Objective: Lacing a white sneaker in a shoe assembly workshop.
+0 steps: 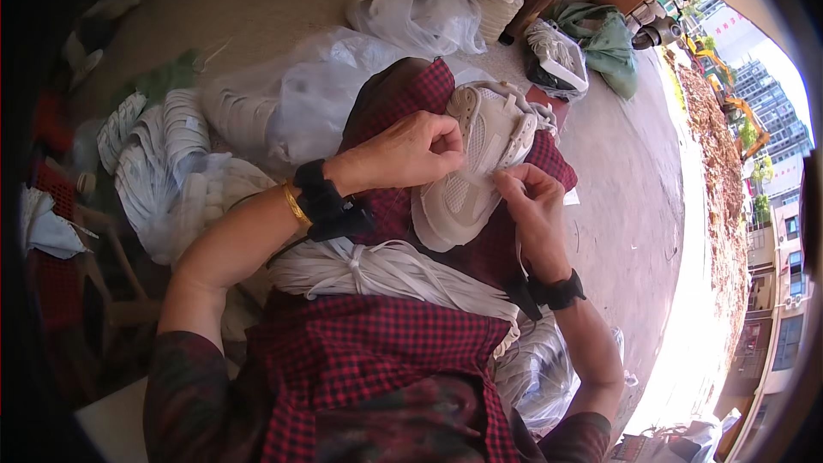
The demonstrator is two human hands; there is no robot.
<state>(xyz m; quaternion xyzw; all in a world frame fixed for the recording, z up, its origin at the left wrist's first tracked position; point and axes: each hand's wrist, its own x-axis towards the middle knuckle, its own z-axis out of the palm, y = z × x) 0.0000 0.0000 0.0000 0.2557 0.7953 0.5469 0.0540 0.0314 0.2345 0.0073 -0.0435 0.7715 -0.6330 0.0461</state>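
One pale sneaker (476,163) is lying on the red-checked lap cloth (377,343). The left hand (407,153) is gripping its side, fingers curled; the right hand (533,206) is pinching a white lace (512,173). A bundle of white laces (386,273) is resting across the lap.

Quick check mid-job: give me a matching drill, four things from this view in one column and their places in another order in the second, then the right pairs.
Things:
1. pale beige lace-up sports shoe
2. tied bundle of white flat laces
3. gold metal bangle
4. green crumpled plastic bag

Places:
A. on the left wrist, beside a black strap
B. on the concrete floor, far upper right
C. on the red checked cloth, between the left hand and the right hand
D. across the lap, nearer the body than the shoe

Pairs: 1-C, 2-D, 3-A, 4-B
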